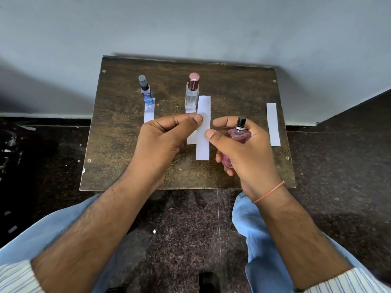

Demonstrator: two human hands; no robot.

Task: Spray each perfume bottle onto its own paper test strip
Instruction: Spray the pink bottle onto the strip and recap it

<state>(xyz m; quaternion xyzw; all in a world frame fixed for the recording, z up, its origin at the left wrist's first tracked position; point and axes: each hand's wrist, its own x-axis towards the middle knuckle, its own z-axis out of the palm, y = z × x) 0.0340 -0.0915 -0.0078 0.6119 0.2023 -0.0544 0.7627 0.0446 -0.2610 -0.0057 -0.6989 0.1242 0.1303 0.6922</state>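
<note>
The left hand [163, 138] pinches a white paper strip [203, 127] between thumb and fingers, holding it upright above the wooden table [118, 132]. The right hand [247, 149] wraps round a pink perfume bottle [238, 136], black nozzle uncapped, just beside the strip.

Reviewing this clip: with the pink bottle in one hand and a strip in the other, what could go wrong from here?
1. The left hand pinches the held strip right above the strip under the clear bottle, so mist from the pink bottle in the right hand may also wet that other strip.
2. I cannot tell which way the nozzle faces; the spray could miss the paper or hit the fingers.
</note>
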